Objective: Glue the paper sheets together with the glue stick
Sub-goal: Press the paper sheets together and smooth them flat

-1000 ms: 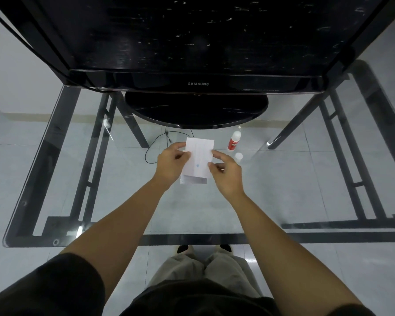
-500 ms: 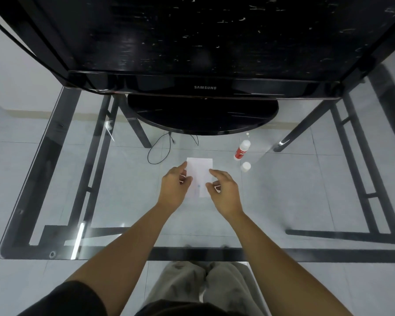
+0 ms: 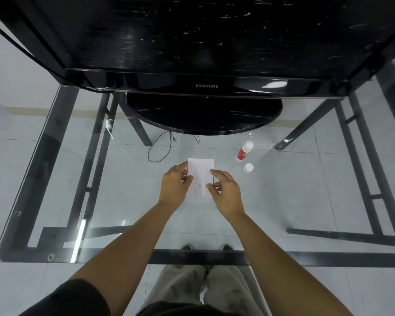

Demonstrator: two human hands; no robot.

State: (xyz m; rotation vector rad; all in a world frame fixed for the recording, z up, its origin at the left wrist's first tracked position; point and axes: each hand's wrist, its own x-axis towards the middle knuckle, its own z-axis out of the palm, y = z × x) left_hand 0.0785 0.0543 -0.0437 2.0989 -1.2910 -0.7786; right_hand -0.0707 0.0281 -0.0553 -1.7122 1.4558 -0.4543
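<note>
White paper sheets (image 3: 200, 174) with a small blue dot lie flat on the glass table (image 3: 114, 201), in the middle of the head view. My left hand (image 3: 175, 184) rests its fingertips on the sheets' left edge. My right hand (image 3: 225, 191) presses its thumb and fingers on the right edge. A red and white glue stick (image 3: 244, 151) lies uncapped on the glass to the right of the paper. Its white cap (image 3: 248, 167) stands just in front of it, apart from both hands.
A large black Samsung monitor (image 3: 206, 86) on a round black base (image 3: 203, 115) stands right behind the paper. A thin black cable (image 3: 160, 149) loops to the left of the sheets. Black table legs and a tiled floor show through the glass.
The sheets were held up off the table in both hands one second ago; they have been lowered flat onto the glass, with both hands still on their side edges.
</note>
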